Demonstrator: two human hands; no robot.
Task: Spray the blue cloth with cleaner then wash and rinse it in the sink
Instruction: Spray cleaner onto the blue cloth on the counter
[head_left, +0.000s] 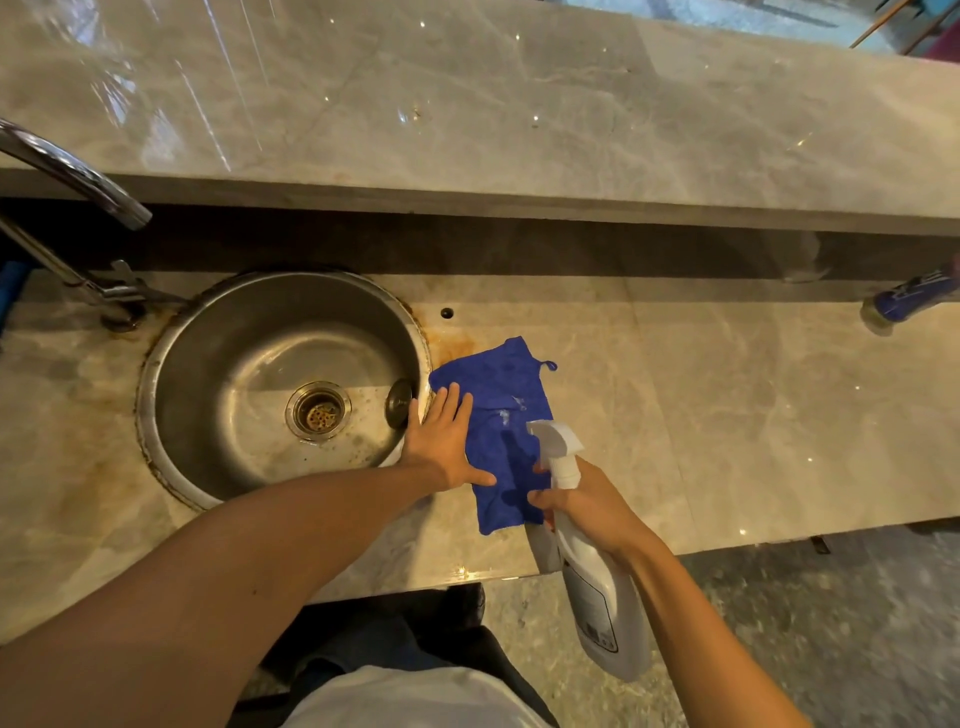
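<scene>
The left hand (442, 439) lies flat with straight, spread fingers on the left edge of the blue cloth (501, 431), and it presses the cloth down on the countertop (727, 415); its thumb points to the right across the fabric. The right hand (587, 501) is closed around the neck of a white spray bottle (597, 571), with the fingers curled under the trigger, and it holds the bottle tilted so that the white nozzle (553, 439) is over the near right part of the cloth. The body of the bottle reaches back past the near edge of the counter. The cloth is spread on the beige marble counter, just to the right of the round steel sink (280, 384), and its left edge touches the sink rim. Some small pale spots are on the middle of the cloth, and a little loop stands out at its far right corner. In the sink there is a drain strainer (318, 411) at the bottom and a dark round plug (399, 402) that leans on the right wall. A chrome faucet (78, 182) rises at the far left of the sink. Far to the right on the counter lies a blue object (909, 299), partly cut by the frame; I cannot tell what it is. Behind the counter a higher marble ledge (519, 119) runs across the far side.
</scene>
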